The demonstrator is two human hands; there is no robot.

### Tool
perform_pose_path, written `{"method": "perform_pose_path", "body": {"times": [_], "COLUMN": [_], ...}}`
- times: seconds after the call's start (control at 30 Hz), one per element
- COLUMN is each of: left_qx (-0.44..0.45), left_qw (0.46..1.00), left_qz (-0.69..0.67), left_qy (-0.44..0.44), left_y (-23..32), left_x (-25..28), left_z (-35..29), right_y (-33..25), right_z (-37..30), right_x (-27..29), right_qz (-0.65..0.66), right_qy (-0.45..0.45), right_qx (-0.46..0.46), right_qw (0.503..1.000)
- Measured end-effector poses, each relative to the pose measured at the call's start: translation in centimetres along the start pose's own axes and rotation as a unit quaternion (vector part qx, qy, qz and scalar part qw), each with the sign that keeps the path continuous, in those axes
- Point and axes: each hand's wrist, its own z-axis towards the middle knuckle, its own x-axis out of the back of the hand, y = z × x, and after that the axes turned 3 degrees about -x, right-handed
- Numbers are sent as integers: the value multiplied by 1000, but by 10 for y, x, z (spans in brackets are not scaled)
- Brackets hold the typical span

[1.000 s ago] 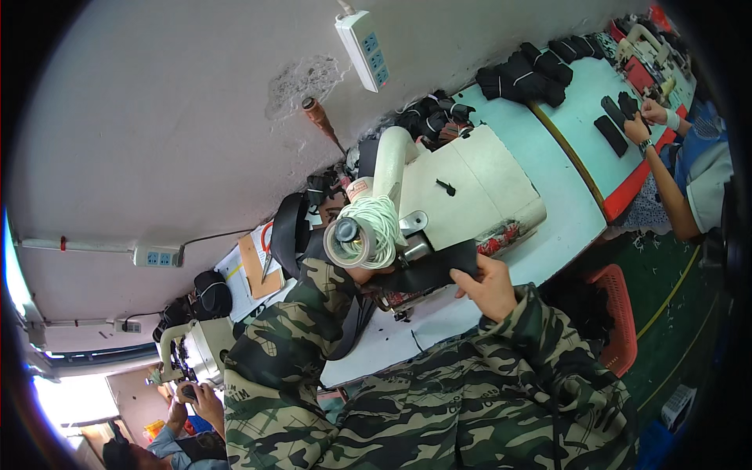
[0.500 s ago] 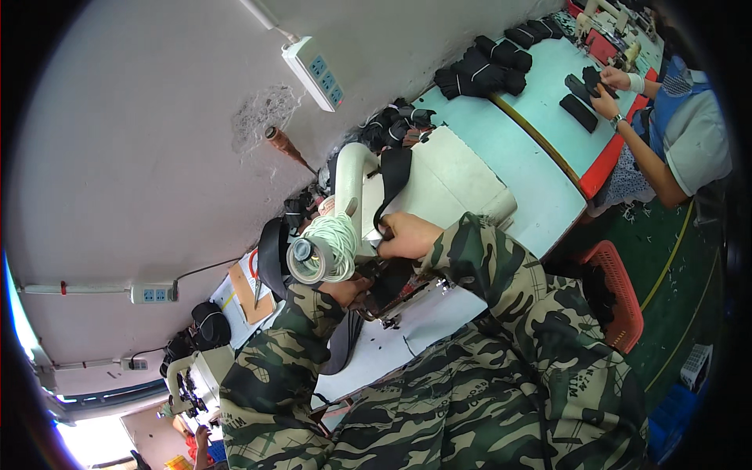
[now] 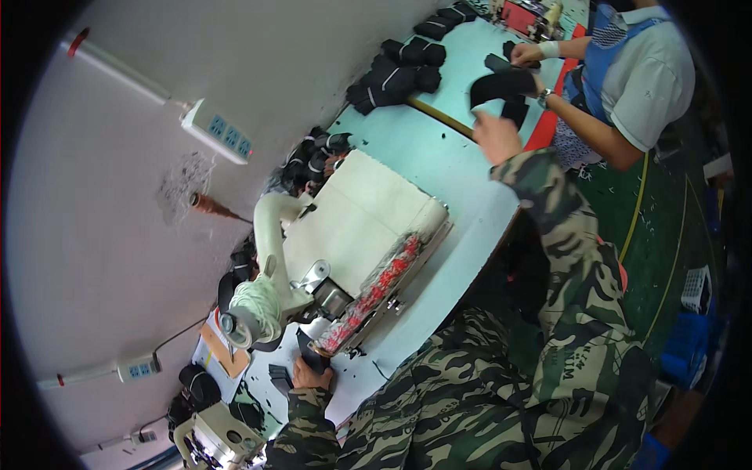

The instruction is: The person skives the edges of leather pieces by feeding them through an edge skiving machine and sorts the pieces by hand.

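Note:
My left hand [image 3: 311, 376] is closed on the lower end of a black fabric piece [image 3: 312, 352], on the white table beside the needle end of a cream sewing machine [image 3: 368, 196]. A fuzzy red and white strip [image 3: 376, 288] runs along the machine's near edge. My right hand [image 3: 497, 138] is stretched far to the right, its fingers smeared by motion. Just beyond it, a curved black fabric strip [image 3: 501, 84] reaches across to a co-worker's hand [image 3: 539, 88]. Whether my right fingers grip this strip is unclear.
Black tied bundles [image 3: 392, 82] lie at the table's far side. A small stack of dark pieces [image 3: 280, 379] lies left of my left hand. A cone of white cord [image 3: 257, 309] hangs by the machine's arm. The co-worker [image 3: 634, 86] sits at the right.
My right hand has left the machine and swung far right toward the co-worker. My left hand is lower, beside the needle end. The black strip on the machine is gone from there; the view has shifted.

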Motion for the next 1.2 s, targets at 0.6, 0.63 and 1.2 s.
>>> {"method": "perform_pose_path", "body": {"times": [0.6, 0.63, 1.2], "left_qx": [40, 27, -86], "left_qw": [874, 809, 794], "left_qz": [-463, -582, -496], "left_qy": [142, 74, -340], "left_y": [-107, -93, 75], "left_x": [8, 30, 100], "left_z": [8, 7, -20], "right_y": [-72, -86, -331], "right_z": [-212, -220, -126], "right_x": [16, 16, 107], "right_qz": [443, 473, 420], "right_qy": [-319, -360, -265], "right_qx": [4, 18, 342], "right_qw": [838, 804, 798]}}
